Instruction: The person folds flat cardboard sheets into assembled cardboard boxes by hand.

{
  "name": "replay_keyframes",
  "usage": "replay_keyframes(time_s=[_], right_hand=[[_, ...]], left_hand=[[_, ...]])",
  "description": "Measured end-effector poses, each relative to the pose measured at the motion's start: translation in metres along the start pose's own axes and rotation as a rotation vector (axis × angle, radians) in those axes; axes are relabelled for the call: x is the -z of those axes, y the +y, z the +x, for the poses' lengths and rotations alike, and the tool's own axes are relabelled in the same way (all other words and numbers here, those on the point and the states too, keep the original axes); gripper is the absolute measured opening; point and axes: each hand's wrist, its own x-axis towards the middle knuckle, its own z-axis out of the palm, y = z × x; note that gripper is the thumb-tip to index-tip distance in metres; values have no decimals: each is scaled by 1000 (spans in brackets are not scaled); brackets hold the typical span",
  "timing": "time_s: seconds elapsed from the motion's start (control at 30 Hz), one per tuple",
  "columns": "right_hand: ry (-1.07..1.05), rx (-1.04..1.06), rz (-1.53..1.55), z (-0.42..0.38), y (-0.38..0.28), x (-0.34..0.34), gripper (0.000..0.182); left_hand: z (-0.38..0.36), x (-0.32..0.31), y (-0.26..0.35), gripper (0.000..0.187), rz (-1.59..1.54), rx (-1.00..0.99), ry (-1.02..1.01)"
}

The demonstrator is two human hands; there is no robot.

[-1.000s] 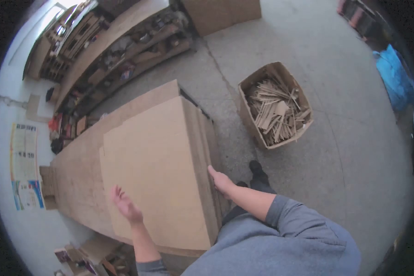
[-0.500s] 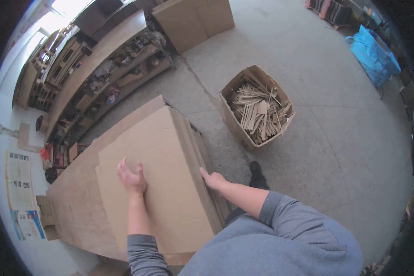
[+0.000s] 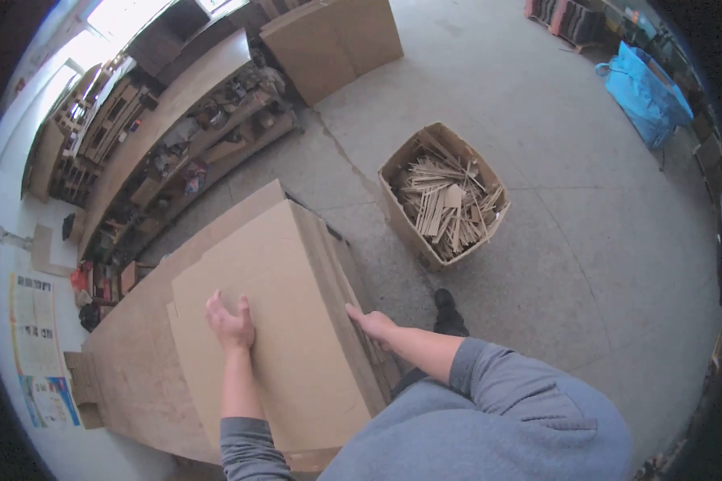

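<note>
A stack of flat cardboard sheets (image 3: 289, 272) lies on a long wooden table, its layered edge facing right. My left hand (image 3: 231, 325) is over the top sheet with the fingers apart and slightly curled, holding nothing. Against the right side of the stack, my right hand (image 3: 373, 325) rests with its thumb stretched along the layered edge. The other fingers of that hand are partly hidden below the wrist side.
A carton (image 3: 401, 210) full of cardboard strips stands on the floor to the right. Behind are a cluttered workbench (image 3: 168, 88) and large leaning cardboard panels (image 3: 337, 44). A blue bag (image 3: 646, 96) lies at the far right. The wooden table (image 3: 136, 369) extends leftward.
The view has shifted slightly, so the stack and the carton sit a little lower in the picture. Both hands keep nearly the same places at the stack.
</note>
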Motion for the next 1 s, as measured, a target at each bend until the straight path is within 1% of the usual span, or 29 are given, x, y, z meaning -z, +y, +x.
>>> replay_keyframes(time_s=[0.1,0.17,0.27,0.37,0.47,0.57,0.67,0.77,0.87,0.97,1.0], right_hand=[[-19,16,-44,-11,-3,-1,100],[-25,28,-63,-19,-6,-1,92],[27,40,-78,-12,-1,-4,90],[1,21,-3,-14,-1,-1,99],[-9,29,-2,-6,4,1,104],[5,51,16,1,7,-2,101],[-48,70,20,-2,8,1,100],[67,27,50,3,7,-9,93],[109,149,10,33,19,-13,83],[111,201,-61,26,15,-10,84],[118,209,-39,31,18,-7,76]], left_hand=[[-3,0,0,67,4,-19,-2],[-2,0,0,66,-9,-59,21],[-4,3,3,66,-15,-15,-10],[-3,3,2,67,3,-32,-3],[-3,3,3,67,17,-11,-14],[-2,-4,-8,67,55,-15,10],[-1,-1,-4,68,23,-13,-3],[-3,-1,-2,66,35,-22,24],[-2,0,-2,67,53,6,-11],[-2,-5,-7,66,87,20,6],[-1,-6,-7,66,82,15,11]])
